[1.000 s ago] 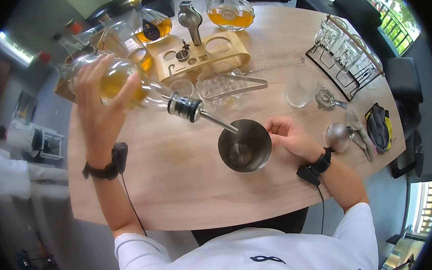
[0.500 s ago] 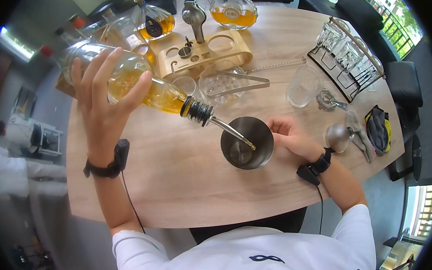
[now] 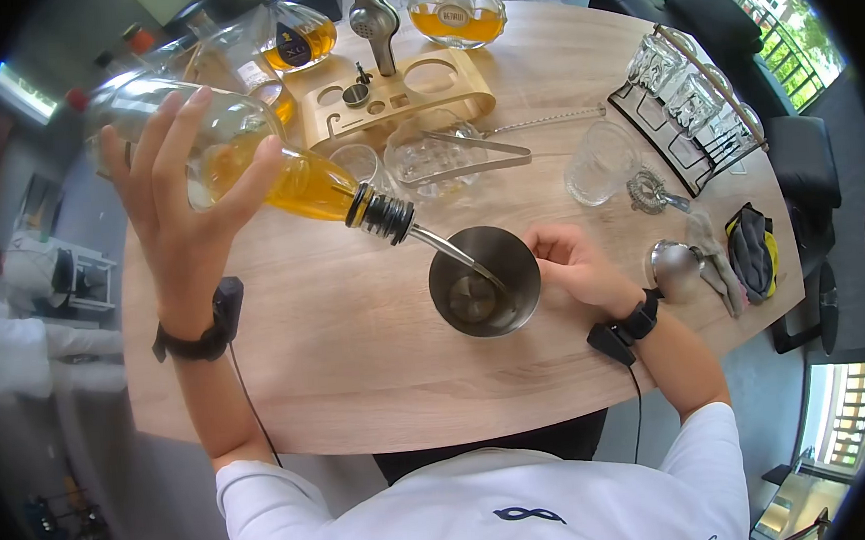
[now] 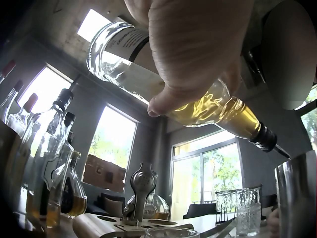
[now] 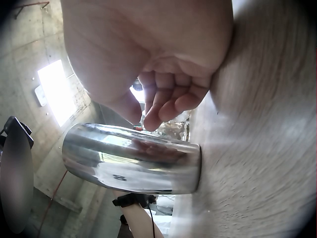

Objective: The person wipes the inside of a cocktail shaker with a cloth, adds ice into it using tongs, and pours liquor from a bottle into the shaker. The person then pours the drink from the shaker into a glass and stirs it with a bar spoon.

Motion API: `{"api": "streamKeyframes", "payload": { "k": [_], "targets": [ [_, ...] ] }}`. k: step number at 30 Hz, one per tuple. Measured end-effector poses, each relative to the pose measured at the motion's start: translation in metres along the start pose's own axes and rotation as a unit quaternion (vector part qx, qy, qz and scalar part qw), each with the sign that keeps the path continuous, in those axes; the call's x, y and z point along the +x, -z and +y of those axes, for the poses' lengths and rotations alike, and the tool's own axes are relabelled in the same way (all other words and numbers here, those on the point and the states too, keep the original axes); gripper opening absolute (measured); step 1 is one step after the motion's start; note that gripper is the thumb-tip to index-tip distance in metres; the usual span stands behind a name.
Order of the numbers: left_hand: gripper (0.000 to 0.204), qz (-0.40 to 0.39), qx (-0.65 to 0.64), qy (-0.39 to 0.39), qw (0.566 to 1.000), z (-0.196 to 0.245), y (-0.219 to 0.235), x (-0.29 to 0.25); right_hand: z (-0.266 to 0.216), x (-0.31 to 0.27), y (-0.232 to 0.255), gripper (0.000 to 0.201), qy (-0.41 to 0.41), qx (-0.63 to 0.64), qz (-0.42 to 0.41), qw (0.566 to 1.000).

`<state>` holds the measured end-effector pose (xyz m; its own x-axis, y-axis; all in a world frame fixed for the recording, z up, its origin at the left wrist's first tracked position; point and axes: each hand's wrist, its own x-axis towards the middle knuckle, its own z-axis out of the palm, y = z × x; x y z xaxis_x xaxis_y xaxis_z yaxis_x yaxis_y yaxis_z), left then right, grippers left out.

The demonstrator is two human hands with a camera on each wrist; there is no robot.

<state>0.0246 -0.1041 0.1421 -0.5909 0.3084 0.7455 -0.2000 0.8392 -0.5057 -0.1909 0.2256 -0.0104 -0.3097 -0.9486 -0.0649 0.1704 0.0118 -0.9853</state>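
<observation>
My left hand grips a clear bottle of amber liquid, tilted neck-down to the right. Its metal spout reaches over the rim of a steel tin, and amber shows near the spout's tip. In the left wrist view the hand wraps the bottle, with liquid filling the neck. My right hand rests at the tin's right side. Seen from the right wrist, that hand has loosely bent fingers beside the upright tin, not wrapped round it; contact is hard to tell.
Behind the tin are an ice bowl with tongs, a wooden holder and several bottles. To the right stand a ribbed glass, a strainer, a steel cup, gloves and a glass rack.
Amber liquid has run down into the bottle's neck, which was clear at first. The bottle's body has shifted left, and the spout's tip is farther inside the tin. My right hand stays beside the tin.
</observation>
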Motion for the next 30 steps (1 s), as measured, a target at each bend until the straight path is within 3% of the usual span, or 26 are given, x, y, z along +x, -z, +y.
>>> {"api": "streamKeyframes", "payload": {
  "k": [10, 13, 15, 18, 30],
  "targets": [
    [0.047, 0.018, 0.005, -0.002, 1.0, -0.008, 0.003, -0.002, 0.004, 0.0, 0.001, 0.011, 0.005, -0.001, 0.009, 1.0],
    [0.05, -0.007, 0.029, 0.037, 0.999, -0.01, 0.005, -0.004, 0.004, -0.001, 0.0, 0.011, 0.009, -0.003, 0.016, 1.0],
    [0.054, -0.003, 0.0, 0.11, 0.994, -0.008, 0.008, -0.001, 0.002, 0.0, 0.0, 0.012, 0.01, -0.014, 0.026, 1.0],
    [0.056, 0.0, -0.026, 0.138, 0.99, -0.011, 0.013, 0.004, 0.003, -0.001, 0.001, 0.011, 0.008, -0.011, 0.026, 1.0],
    [0.06, 0.03, -0.019, 0.135, 0.99, -0.02, 0.015, -0.003, 0.007, 0.0, 0.001, 0.008, 0.01, 0.001, 0.015, 1.0]
  ]
}}
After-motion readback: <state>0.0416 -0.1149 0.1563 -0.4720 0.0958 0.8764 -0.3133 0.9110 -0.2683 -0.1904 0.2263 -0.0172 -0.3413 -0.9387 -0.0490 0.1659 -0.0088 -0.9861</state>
